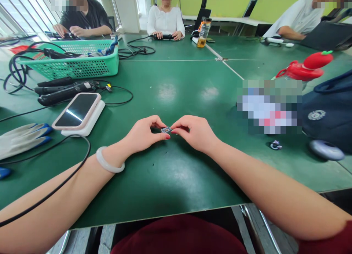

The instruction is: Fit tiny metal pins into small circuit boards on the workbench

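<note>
A small flat piece (pixel 165 130), silvery-blue with a touch of orange at its middle, is held just above the green table; its kind is too small to make out. My left hand (pixel 144 133) pinches its left side between thumb and fingers. From the other side, my right hand (pixel 196 133) closes thumb and forefinger on its right end. The fingertips of both hands nearly meet around it. A pale bangle (pixel 110 161) circles my left wrist.
Left of my hands lie a phone (pixel 77 112) on a white box, gloves (pixel 23 138), black cabled tools (pixel 68 92) and a green basket (pixel 79 65). On the right are a small shiny object (pixel 275 145), a mouse-like object (pixel 326 150) and a navy bag (pixel 330 103). Three people sit beyond.
</note>
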`<move>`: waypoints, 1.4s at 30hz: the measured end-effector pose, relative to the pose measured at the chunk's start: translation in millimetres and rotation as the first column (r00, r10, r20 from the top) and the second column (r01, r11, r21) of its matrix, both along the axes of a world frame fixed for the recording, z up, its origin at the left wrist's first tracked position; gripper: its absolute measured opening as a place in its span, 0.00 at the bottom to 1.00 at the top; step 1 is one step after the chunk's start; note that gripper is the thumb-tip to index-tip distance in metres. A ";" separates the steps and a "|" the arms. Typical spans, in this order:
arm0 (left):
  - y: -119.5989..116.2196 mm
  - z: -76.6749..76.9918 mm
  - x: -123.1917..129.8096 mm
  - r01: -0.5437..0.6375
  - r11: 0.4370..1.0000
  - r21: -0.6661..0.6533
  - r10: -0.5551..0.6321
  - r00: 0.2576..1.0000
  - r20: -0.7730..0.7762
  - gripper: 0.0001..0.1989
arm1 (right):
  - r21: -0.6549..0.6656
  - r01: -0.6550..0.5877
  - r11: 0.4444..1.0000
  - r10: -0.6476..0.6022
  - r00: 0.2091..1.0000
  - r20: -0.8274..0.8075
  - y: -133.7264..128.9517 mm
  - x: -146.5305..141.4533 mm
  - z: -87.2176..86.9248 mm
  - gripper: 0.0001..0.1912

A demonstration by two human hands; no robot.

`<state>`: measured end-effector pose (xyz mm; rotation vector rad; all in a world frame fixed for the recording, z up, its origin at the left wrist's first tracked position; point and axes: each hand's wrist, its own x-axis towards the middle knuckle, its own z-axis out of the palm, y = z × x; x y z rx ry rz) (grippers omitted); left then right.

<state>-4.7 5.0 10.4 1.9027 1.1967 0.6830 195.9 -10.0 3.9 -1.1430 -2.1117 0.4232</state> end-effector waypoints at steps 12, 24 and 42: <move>-1.4 2.8 3.3 0.005 0.998 -0.064 0.006 0.985 0.172 0.17 | 0.319 -0.045 0.947 -0.013 0.984 0.177 -3.0 -3.5 -7.1 0.14; 2.0 0.4 -1.1 0.048 0.967 -0.249 0.047 0.930 0.363 0.17 | 0.280 0.084 0.956 -0.134 0.977 0.165 -2.8 -0.7 1.2 0.14; 4.0 -0.3 -1.1 0.069 0.972 -0.224 -0.030 0.984 0.173 0.14 | -0.259 -0.102 0.960 0.183 0.933 0.311 13.0 20.5 0.6 0.14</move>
